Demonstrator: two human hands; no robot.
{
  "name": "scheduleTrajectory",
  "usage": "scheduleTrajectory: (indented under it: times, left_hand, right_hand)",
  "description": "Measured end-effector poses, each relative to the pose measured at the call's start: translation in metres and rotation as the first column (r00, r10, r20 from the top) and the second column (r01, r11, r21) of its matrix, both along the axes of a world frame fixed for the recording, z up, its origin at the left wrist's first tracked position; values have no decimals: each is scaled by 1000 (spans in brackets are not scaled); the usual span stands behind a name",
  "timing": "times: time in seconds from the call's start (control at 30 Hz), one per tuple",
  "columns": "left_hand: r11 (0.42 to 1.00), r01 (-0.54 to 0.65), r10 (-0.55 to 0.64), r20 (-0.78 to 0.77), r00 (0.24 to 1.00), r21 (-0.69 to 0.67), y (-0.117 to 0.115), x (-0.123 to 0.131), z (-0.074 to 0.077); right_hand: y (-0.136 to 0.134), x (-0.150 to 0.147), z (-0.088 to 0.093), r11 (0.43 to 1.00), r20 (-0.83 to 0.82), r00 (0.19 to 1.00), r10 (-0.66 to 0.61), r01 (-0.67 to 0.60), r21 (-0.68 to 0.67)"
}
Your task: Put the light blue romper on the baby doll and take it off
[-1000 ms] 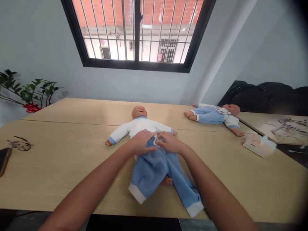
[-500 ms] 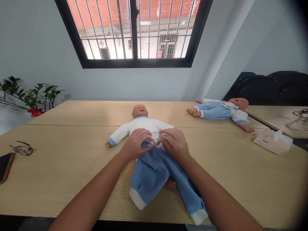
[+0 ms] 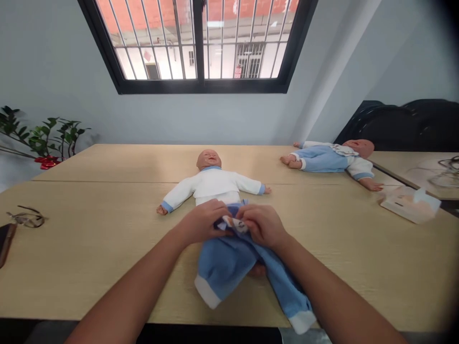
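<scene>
A baby doll [image 3: 209,159] lies on its back on the table, head away from me, in a white top [image 3: 217,181] with blue cuffs. Blue trousers [image 3: 224,267] with white cuffs lie over its lower body, legs toward me. My left hand [image 3: 210,222] is closed on the left side of the trousers' waistband, and my right hand [image 3: 263,223] pinches the right side. Between them shows a white patch with a printed face [image 3: 238,224]. A bit of the doll's foot [image 3: 257,270] peeks out between the trouser legs.
Another doll [image 3: 324,157] in light blue and white lies at the back right. Near it stands a white open box [image 3: 410,204]. Glasses [image 3: 27,217] and a dark phone [image 3: 6,241] lie at the left. A potted plant [image 3: 46,138] stands beyond the table's left edge.
Both hands have come down a little toward me and closed on the waistband, whose edge is now gathered. More of the white top and the doll's right-side hand show.
</scene>
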State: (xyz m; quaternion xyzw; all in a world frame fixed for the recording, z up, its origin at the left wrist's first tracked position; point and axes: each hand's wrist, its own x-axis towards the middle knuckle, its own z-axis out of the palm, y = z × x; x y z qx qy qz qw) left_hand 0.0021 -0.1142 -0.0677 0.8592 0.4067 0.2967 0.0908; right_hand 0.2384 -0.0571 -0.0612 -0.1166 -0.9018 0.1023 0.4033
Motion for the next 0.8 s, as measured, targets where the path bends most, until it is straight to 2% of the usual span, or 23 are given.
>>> scheduleTrajectory:
  times: [0.13, 0.23, 0.3, 0.4, 0.53, 0.57, 0.63, 0.7, 0.8]
  left_hand:
    - [998, 63, -63, -6, 998, 20, 8, -10, 0]
    - [1000, -23, 24, 29, 999, -16, 10, -13, 2]
    - [998, -47, 51, 104, 993, -35, 7, -13, 5]
    - [987, 22, 3, 158, 987, -162, -1, -14, 13]
    - [918, 17, -12, 15, 1000, -397, -8, -15, 22]
    - [907, 5, 1, 15, 1000, -420, -8, -15, 23]
    - [905, -3, 59, 119, 991, -425, -6, -14, 23]
    - [906, -2, 144, 304, 942, -424, -4, -12, 19]
    - [875, 65, 243, 552, 797, -479, -2, -11, 13]
  right_hand:
    - [0, -3, 3, 976, 323, 946, -5, 74, -203]
    - [4, -4, 6, 946, 443, 896, 25, 122, -300]
    - [6, -4, 7, 912, 455, 887, 80, 119, -393]
    - [5, -6, 5, 795, 270, 949, 165, 34, -605]
    - [5, -8, -5, 547, -35, 987, 158, -117, -829]
    - [4, -8, -6, 480, -69, 982, 176, -147, -865]
    - [2, -8, -6, 375, -60, 961, 269, -162, -913]
    - [-1, -8, -1, 344, 19, 919, 395, -128, -930]
    - [-6, -9, 5, 356, 90, 874, 477, -98, -929]
